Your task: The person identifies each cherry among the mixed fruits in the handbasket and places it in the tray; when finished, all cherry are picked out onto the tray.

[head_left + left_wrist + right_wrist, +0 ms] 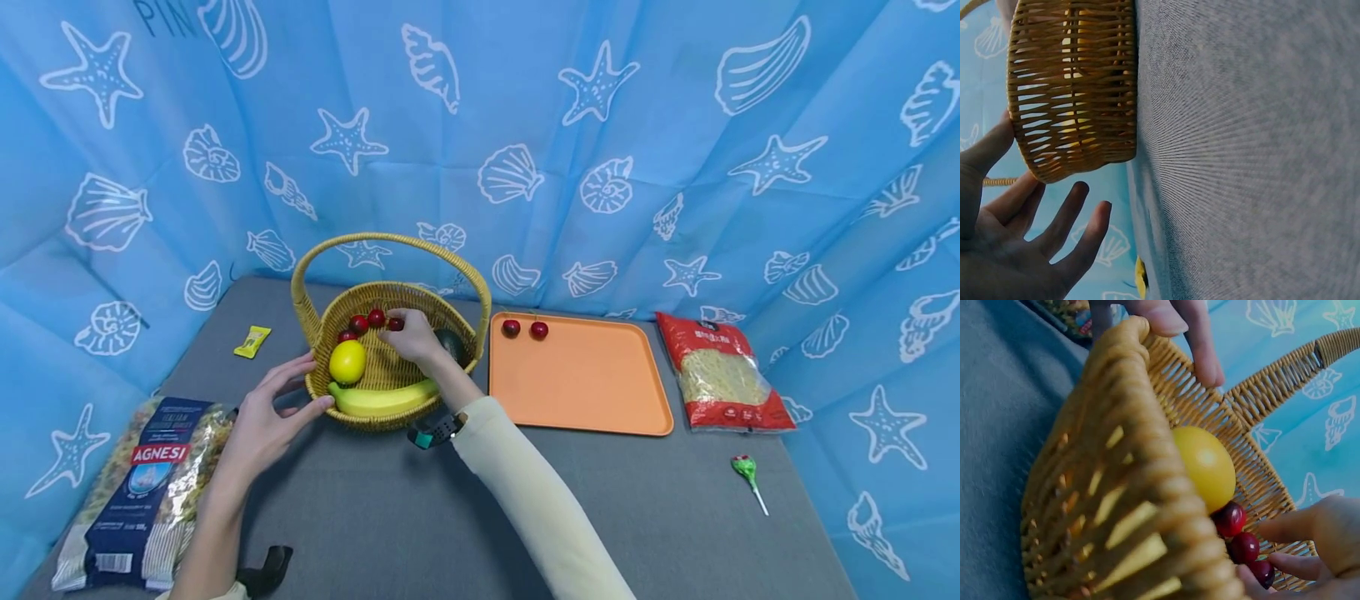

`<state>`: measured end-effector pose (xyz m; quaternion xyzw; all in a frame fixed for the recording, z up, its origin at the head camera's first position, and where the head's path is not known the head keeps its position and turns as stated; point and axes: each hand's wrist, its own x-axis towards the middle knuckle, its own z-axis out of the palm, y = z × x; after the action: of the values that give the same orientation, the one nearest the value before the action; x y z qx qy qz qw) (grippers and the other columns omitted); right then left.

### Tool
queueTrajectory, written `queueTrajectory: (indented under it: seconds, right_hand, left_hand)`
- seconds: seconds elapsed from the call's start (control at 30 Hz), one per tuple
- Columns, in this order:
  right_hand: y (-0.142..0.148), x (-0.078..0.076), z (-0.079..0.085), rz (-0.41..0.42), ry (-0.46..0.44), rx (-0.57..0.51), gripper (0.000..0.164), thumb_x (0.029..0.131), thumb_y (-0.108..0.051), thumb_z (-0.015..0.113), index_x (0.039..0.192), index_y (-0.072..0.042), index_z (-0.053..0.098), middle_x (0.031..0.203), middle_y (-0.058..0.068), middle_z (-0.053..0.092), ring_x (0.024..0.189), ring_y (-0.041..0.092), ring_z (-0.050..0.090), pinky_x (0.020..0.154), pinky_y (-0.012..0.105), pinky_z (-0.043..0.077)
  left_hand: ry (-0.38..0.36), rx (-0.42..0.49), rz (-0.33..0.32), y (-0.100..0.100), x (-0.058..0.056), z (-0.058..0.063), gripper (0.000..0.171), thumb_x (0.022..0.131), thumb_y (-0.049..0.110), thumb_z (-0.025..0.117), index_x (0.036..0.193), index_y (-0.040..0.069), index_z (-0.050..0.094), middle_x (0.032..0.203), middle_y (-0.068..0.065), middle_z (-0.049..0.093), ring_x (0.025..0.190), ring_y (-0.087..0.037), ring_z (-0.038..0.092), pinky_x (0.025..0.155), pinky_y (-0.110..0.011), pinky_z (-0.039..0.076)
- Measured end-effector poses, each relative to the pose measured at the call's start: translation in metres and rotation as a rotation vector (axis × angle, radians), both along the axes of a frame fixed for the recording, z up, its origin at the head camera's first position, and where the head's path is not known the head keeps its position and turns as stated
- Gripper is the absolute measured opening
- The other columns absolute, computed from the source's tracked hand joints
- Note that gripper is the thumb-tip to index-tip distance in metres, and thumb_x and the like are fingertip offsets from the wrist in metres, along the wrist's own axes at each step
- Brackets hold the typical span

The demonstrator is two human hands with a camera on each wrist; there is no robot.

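The right hand was positioned inside the basket, thumb and fingertips pinching a cherry. This cherry was located toward the basket's far wall, at the right end of a curved row. Three other cherries completed the row and lay inside the basket to the left of the pinched one.

The left hand was placed at the basket's left side. Its fingers were spread; the thumb touched the rim and a fingertip touched the wall, while two fingers extended clear of the weave in the left wrist view.

Basket contents, other than cherries: a lemon at the left, in front of the row; a banana along the near wall; a dark fruit at the right, partly hidden by the right hand. The basket stood upright on the grey table, handle raised.

An orange tray was located just beside the basket, on the right. Two loose cherries lay near its far left corner. A red bag lay beyond the tray, with a lollipop nearer the viewer. A pasta bag and a yellow candy lay left of the basket.
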<state>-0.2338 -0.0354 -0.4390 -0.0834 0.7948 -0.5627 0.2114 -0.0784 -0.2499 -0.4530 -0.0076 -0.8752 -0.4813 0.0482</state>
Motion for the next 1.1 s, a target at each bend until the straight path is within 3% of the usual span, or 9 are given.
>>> queueTrajectory:
  seconds: [0.13,0.27,0.37,0.53,0.63,0.73,0.87,0.97,1.1]
  right_hand:
    - [-0.002,0.003,0.002,-0.032,0.038,-0.024,0.046,0.106,-0.005,0.067,0.152,-0.003,0.06,0.156,0.019,0.057,0.108,0.02,0.062,0.074,0.024,0.047]
    - [0.0,0.007,0.008,-0.071,0.067,-0.061,0.039,0.103,-0.004,0.071,0.142,-0.007,0.068,0.148,0.02,0.062,0.109,0.021,0.063,0.076,0.024,0.053]
    - [0.004,0.013,0.013,-0.08,0.057,-0.113,0.035,0.103,-0.006,0.073,0.138,-0.009,0.069,0.146,0.018,0.064,0.12,0.03,0.07,0.094,0.039,0.065]
    - [0.021,0.027,0.022,-0.026,0.059,-0.222,0.029,0.107,-0.01,0.068,0.136,-0.007,0.065,0.138,0.018,0.064,0.109,0.048,0.073,0.104,0.064,0.062]
    - [0.037,0.037,0.031,0.033,0.108,-0.261,0.025,0.108,-0.012,0.066,0.133,-0.007,0.062,0.134,0.019,0.064,0.102,0.045,0.075,0.097,0.058,0.067]
    - [0.056,0.048,0.041,0.094,0.167,-0.272,0.024,0.109,-0.014,0.066,0.132,-0.008,0.063,0.131,0.018,0.065,0.099,0.033,0.078,0.092,0.044,0.07]
    - [0.083,0.066,0.054,0.16,0.224,-0.312,0.025,0.109,-0.012,0.065,0.133,-0.003,0.066,0.126,0.017,0.069,0.1,0.021,0.078,0.095,0.035,0.069]
    - [0.105,0.077,0.062,0.199,0.264,-0.371,0.026,0.107,-0.004,0.065,0.133,0.002,0.066,0.126,0.019,0.067,0.102,0.021,0.078,0.098,0.036,0.068]
    - [0.136,0.085,0.062,0.244,0.359,-0.469,0.032,0.1,0.006,0.07,0.131,0.008,0.063,0.134,0.026,0.059,0.101,0.033,0.078,0.095,0.038,0.07]
  left_hand:
    - [0.009,-0.005,0.0,0.0,0.0,-0.001,0.064,0.103,0.029,0.078,0.158,0.008,0.054,0.169,-0.021,0.045,0.144,-0.048,0.054,0.103,-0.073,0.059]
    - [-0.012,-0.006,0.0,0.0,0.0,0.0,0.067,0.103,0.031,0.078,0.16,0.009,0.052,0.17,-0.021,0.044,0.145,-0.049,0.052,0.104,-0.073,0.058]
    - [-0.027,-0.009,0.004,-0.001,0.0,0.001,0.068,0.103,0.033,0.078,0.161,0.009,0.052,0.17,-0.021,0.043,0.146,-0.048,0.051,0.106,-0.073,0.057]
    - [-0.024,-0.013,0.007,0.0,0.0,0.0,0.067,0.103,0.033,0.078,0.16,0.009,0.053,0.17,-0.021,0.043,0.146,-0.048,0.052,0.106,-0.073,0.057]
    - [-0.015,-0.01,0.003,0.0,0.0,0.0,0.066,0.103,0.032,0.078,0.159,0.009,0.053,0.17,-0.02,0.044,0.145,-0.048,0.053,0.105,-0.072,0.058]
    - [-0.006,-0.01,0.001,0.001,-0.001,0.0,0.065,0.103,0.031,0.078,0.159,0.008,0.054,0.17,-0.02,0.044,0.144,-0.049,0.053,0.105,-0.072,0.058]
    - [-0.005,-0.02,0.005,0.002,0.001,0.001,0.065,0.103,0.031,0.078,0.159,0.008,0.054,0.17,-0.021,0.044,0.144,-0.049,0.053,0.104,-0.072,0.058]
    - [-0.004,-0.029,0.01,0.002,0.001,0.0,0.066,0.102,0.031,0.078,0.159,0.008,0.054,0.17,-0.021,0.045,0.143,-0.049,0.054,0.104,-0.073,0.058]
    - [-0.003,-0.03,0.009,0.002,0.001,-0.001,0.066,0.102,0.032,0.078,0.159,0.008,0.054,0.17,-0.021,0.045,0.142,-0.049,0.054,0.103,-0.073,0.058]
